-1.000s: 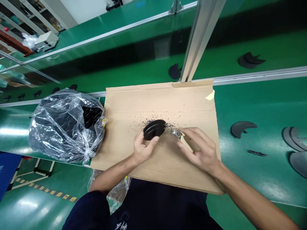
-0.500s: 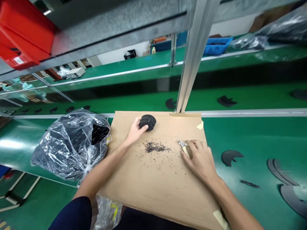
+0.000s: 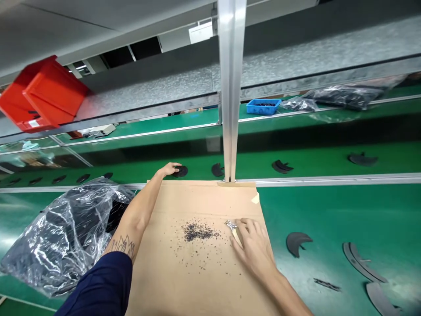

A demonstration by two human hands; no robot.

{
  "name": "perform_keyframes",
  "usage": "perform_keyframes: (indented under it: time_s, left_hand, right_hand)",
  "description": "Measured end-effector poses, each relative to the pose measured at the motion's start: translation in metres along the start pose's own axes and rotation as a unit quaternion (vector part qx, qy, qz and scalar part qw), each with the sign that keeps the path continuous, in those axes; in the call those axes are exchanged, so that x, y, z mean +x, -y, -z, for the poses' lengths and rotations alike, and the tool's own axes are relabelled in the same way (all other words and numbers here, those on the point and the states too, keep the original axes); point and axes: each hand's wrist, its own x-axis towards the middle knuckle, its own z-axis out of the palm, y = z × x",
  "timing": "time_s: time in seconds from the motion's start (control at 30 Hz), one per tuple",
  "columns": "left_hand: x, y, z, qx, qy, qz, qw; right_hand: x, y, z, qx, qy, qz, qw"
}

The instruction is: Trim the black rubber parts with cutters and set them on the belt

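My left hand (image 3: 170, 168) reaches past the far edge of the cardboard sheet (image 3: 194, 289). Its fingers hold a round black plastic part (image 3: 180, 171) at the green belt (image 3: 194, 174) behind; whether the part rests on the belt I cannot tell. On the right side of the cardboard, my right hand (image 3: 255, 245) is closed around the pale handles of a small pair of nippers (image 3: 231, 225). The metal jaws point away, up and to the left. Between my arms lies a scatter of tiny black plastic bits (image 3: 199, 231).
A clear plastic bag of black parts (image 3: 62, 232) sits at left. Curved black parts (image 3: 297, 242) lie on the green table at right, and more lie along the belt. A metal post (image 3: 231, 87) rises behind the cardboard. A red bin (image 3: 49, 96) stands on the shelf.
My left hand has carried the black part from above the cardboard out to the belt. My right hand stays at the nippers. The view has tilted upward and swung right.
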Motion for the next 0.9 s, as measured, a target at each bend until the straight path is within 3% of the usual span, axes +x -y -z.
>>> perform_keyframes:
  time_s: [0.13, 0.23, 0.3, 0.47, 0.57, 0.63, 0.77, 0.9]
  left_hand:
    - [0.006, 0.001, 0.002, 0.071, -0.017, 0.027, 0.997]
    - [0.011, -0.015, -0.009, 0.092, -0.039, 0.022, 0.995]
    - [0.014, -0.034, -0.029, 0.082, -0.041, -0.002, 0.996]
    - [0.009, -0.091, -0.101, 0.000, -0.021, -0.079, 0.997]
    - [0.000, -0.112, -0.123, -0.056, -0.037, -0.083, 0.994]
    - [-0.006, -0.116, -0.120, -0.094, -0.059, -0.075, 0.991]
    - [-0.028, -0.106, -0.091, -0.169, -0.105, -0.068, 0.978]
    - [-0.090, -0.082, -0.078, -0.229, -0.052, -0.115, 0.965]
  right_hand:
    - [-0.001, 0.001, 0.003, 0.004, 0.008, -0.005, 1.000]
    - [-0.002, 0.001, 0.006, 0.012, 0.012, -0.004, 1.000]
    - [-0.002, 0.001, 0.007, 0.015, 0.009, -0.003, 1.000]
    - [0.001, 0.001, 0.008, 0.012, 0.000, -0.004, 1.000]
    - [0.005, 0.000, 0.009, 0.027, -0.009, 0.005, 1.000]
    - [0.008, -0.002, 0.010, 0.045, -0.023, 0.013, 0.999]
    - [0.013, -0.004, 0.010, 0.100, -0.073, 0.033, 0.992]
    - [0.014, 0.002, 0.007, 0.234, -0.081, -0.009, 0.969]
